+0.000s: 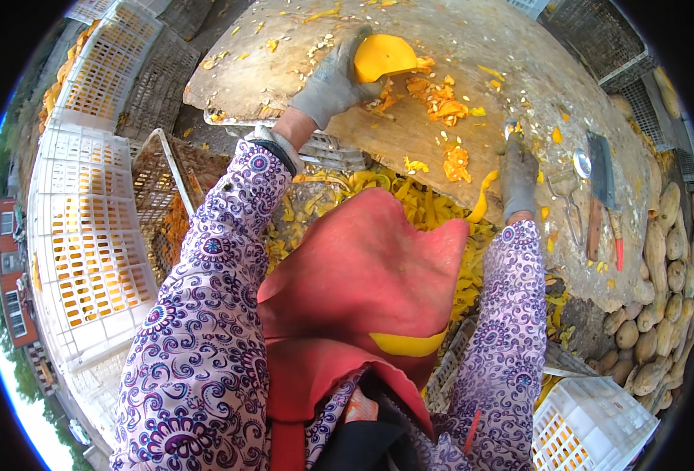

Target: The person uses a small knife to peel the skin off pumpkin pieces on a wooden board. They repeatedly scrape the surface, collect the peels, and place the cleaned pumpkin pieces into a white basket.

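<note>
My gloved left hand (334, 82) grips a peeled piece of orange squash (385, 57) over the wooden board (358, 132). Stringy pulp hangs beneath the piece, and its far side is hidden. Further right, my gloved right hand (519, 176) is closed around a metal spoon (510, 127); its handle is covered by the fingers. Bits of orange cling to the spoon's bowl. Between the hands lie clumps of pulp with seeds (438, 101) and a smaller clump (457, 163). A curved strip of peel (483, 197) rests at the board's near edge, beside my right hand.
Right of my hand lie a cleaver (600, 171), a wire-framed tool (568, 194) and a red-ended handle (618, 241). Whole squashes (656, 318) are heaped at right. White plastic crates (96, 235) line the left. Peelings (423, 203) fill the space below the board, beyond my red apron (364, 265).
</note>
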Demonstrator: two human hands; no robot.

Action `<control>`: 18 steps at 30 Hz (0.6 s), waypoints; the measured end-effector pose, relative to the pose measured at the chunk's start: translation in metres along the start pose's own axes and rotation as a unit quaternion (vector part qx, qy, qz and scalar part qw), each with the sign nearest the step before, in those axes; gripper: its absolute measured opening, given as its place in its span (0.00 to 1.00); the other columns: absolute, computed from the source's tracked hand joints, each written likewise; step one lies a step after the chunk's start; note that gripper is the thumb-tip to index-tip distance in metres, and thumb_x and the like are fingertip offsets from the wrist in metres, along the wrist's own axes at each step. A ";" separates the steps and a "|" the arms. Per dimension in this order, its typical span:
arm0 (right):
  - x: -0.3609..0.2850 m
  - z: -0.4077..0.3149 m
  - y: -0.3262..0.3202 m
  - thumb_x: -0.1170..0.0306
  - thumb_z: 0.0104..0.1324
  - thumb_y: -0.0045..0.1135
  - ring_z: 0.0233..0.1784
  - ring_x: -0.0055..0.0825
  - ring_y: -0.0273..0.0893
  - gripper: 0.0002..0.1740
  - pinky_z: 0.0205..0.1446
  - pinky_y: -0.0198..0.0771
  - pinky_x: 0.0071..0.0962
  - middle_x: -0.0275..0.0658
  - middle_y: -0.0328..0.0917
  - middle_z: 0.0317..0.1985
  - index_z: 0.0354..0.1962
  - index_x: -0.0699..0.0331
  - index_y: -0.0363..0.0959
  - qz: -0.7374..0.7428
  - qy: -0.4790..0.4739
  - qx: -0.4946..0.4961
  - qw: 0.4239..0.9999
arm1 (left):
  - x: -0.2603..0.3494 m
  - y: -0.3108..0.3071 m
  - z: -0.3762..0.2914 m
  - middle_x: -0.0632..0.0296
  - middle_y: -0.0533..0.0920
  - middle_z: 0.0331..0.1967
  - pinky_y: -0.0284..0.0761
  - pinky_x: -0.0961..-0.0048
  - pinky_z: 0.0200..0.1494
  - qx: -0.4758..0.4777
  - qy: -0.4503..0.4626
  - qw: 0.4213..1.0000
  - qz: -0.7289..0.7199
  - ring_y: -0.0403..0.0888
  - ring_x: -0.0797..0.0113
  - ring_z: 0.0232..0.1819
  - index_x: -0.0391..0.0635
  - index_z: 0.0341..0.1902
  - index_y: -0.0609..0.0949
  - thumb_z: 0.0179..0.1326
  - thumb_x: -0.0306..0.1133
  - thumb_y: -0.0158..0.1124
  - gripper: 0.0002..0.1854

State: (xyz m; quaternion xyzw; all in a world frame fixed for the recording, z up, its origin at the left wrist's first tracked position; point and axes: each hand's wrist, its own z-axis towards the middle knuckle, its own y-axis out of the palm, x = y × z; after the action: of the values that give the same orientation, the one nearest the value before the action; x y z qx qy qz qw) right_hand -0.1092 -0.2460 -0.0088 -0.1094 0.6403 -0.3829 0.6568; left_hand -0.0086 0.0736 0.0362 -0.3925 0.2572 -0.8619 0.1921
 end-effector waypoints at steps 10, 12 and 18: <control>-0.008 -0.004 -0.005 0.49 0.65 0.41 0.38 0.41 0.71 0.30 0.47 0.63 0.35 0.52 0.75 0.31 0.29 0.72 0.75 0.020 0.030 -0.007 0.999 | -0.030 0.013 0.029 0.53 0.74 0.50 0.76 0.72 0.48 0.113 -0.154 0.957 -0.219 0.76 0.65 0.47 0.44 0.61 0.64 0.49 0.34 0.70 0.36; -0.003 -0.003 -0.005 0.50 0.65 0.42 0.38 0.41 0.71 0.30 0.46 0.63 0.36 0.53 0.75 0.32 0.29 0.72 0.74 -0.010 0.029 -0.009 0.999 | -0.038 0.010 0.032 0.55 0.75 0.48 0.76 0.72 0.47 0.163 -0.163 0.934 -0.275 0.76 0.66 0.45 0.45 0.60 0.64 0.49 0.33 0.69 0.34; 0.008 0.003 0.001 0.57 0.64 0.44 0.33 0.37 0.71 0.22 0.41 0.64 0.33 0.48 0.75 0.28 0.33 0.70 0.73 0.046 0.112 -0.003 0.993 | -0.039 -0.004 0.021 0.56 0.76 0.46 0.78 0.70 0.45 0.268 -0.294 0.837 -0.377 0.77 0.65 0.43 0.45 0.63 0.57 0.52 0.26 0.66 0.37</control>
State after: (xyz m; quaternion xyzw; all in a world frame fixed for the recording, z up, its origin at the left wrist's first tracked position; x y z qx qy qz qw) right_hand -0.1068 -0.2513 -0.0147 -0.0382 0.7152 -0.3603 0.5977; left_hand 0.0310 0.0912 0.0274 -0.6270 -0.2202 -0.7470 0.0169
